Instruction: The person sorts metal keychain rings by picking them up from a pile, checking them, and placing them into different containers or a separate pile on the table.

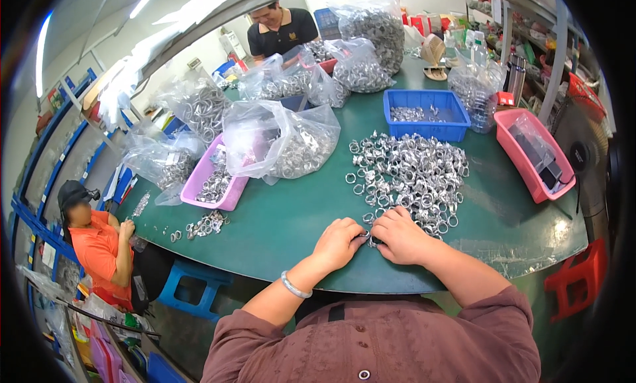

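My left hand (339, 242) and my right hand (401, 238) meet over the near part of the green table (291, 244). Fingers of both hands are closed around a small silver metal ring (371, 242), partly hidden by the fingertips. Just beyond my hands spreads a large heap of similar silver rings (414, 178), many with a small raised piece on the band. My right hand touches or nearly touches the heap's near edge; I cannot tell which.
A blue tray (427, 131) with small metal pieces stands behind the heap. A pink basket (560, 184) is at right; a pink tray (232, 196) and ring-filled plastic bags (308, 154) are at left. Two people (99, 240) work nearby. Stools (192, 293) stand below the table.
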The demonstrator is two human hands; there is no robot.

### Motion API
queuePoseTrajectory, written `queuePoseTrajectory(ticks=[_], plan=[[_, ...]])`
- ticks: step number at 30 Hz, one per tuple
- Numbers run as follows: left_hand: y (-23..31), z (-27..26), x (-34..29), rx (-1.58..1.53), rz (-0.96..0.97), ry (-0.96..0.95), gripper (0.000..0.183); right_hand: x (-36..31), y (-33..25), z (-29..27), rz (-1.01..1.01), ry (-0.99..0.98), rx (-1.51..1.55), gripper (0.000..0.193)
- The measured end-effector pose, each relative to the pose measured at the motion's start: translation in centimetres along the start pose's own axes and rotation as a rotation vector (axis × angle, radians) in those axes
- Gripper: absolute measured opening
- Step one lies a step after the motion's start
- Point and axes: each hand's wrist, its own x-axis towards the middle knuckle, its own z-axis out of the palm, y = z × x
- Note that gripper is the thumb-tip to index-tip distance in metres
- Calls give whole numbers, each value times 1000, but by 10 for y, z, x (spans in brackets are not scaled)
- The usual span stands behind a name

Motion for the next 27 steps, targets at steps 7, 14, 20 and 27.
queuePoseTrajectory(ticks=[7, 14, 20, 27], plan=[[-10, 5, -2, -190, -109, 96, 9, 0, -3, -1, -38, 3, -19, 24], [-14, -8, 14, -607, -437, -43, 12, 2, 0, -2, -34, -12, 1, 24], [-14, -23, 36, -1288, -497, -66, 17, 4, 6, -10, 59, 149, 369, 27], [-9, -20, 69, -1930, -371, -172, 33, 3, 17, -21, 488, 284, 1507, 29]])
